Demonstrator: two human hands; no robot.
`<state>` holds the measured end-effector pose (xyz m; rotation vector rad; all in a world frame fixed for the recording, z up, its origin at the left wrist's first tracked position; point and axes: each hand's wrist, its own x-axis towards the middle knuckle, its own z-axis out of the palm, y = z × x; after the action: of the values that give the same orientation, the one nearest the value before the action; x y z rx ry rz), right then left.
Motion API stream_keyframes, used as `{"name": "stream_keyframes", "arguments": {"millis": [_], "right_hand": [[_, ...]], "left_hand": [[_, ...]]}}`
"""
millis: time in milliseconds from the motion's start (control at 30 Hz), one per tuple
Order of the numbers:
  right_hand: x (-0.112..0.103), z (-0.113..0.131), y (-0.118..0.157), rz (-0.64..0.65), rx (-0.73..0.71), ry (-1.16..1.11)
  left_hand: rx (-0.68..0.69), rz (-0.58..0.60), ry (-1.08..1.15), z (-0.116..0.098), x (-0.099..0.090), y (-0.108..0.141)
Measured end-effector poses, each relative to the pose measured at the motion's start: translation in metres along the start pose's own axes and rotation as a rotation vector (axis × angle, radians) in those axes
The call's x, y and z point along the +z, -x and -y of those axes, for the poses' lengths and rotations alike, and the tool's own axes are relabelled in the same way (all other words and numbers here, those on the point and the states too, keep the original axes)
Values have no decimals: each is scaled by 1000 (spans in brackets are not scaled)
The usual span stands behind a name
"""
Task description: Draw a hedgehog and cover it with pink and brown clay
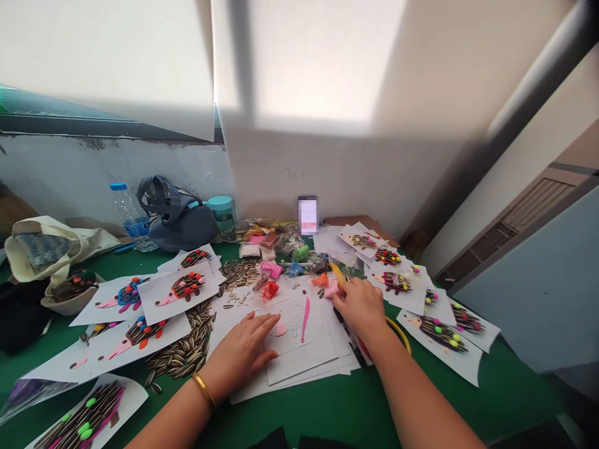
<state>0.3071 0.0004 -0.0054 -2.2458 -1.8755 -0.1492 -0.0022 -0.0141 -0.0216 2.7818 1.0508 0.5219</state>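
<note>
My left hand (246,349), with a gold bangle at the wrist, lies with fingers spread on white paper (311,358). Beside its fingertips the top sheet shows a drawn outline (294,317), a flat pink piece (279,329) and a pink plastic tool (306,319). Over the sheet's right edge, my right hand (358,302) is closed, its fingertips at a packet of light pink clay (331,288). Orange clay (321,280) and a red clay packet (269,290) are close by. Black pens (350,340) rest below my right hand.
Sunflower seeds (187,346) are heaped left of the paper. Cards with seed-covered hedgehogs (180,290) lie on both sides. Behind stand a phone (308,216), a teal-lidded cup (221,212), a dark blue bag (180,221) and a water bottle (128,212).
</note>
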Motion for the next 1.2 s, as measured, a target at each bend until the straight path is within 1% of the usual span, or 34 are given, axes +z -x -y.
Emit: {"name": "stream_keyframes", "arguments": {"millis": [167, 333, 400, 467, 533, 567, 600, 667, 733, 767, 833, 933, 1033, 1200], "right_hand": [[2, 6, -2, -40, 13, -14], [4, 7, -8, -60, 16, -42], [2, 9, -5, -108, 9, -98], [0, 15, 2, -205, -89, -228], [-3, 27, 13, -291, -298, -424], [-4, 35, 20, -304, -400, -519], [-4, 44, 28, -295, -478, -588], [-3, 62, 41, -237, -606, -660], [1, 76, 51, -203, -678, -695], [3, 80, 54, -201, -693, -715], [8, 84, 57, -204, -698, -750], [12, 84, 56, -165, -690, -765], [10, 82, 55, -65, -666, -783], [5, 81, 57, 98, -608, -903]], "left_hand": [[27, 7, 17, -1, 0, -1], [54, -12, 50, -3, -1, -2], [60, -37, 79, -6, -3, -1], [37, -83, 132, -10, -5, 0], [-22, -149, 226, -16, -6, 1], [-67, -185, 291, -18, -6, 2], [-117, -228, 369, -21, -5, 2], [-221, -299, 557, -26, -4, 3], [-294, -390, 721, -28, -2, 4], [-316, -408, 788, -28, -1, 4], [-346, -431, 860, -28, 1, 3], [-362, -444, 848, -26, 3, 1], [-357, -464, 860, -25, 2, -1], [-371, -457, 903, -26, -3, -6]]}}
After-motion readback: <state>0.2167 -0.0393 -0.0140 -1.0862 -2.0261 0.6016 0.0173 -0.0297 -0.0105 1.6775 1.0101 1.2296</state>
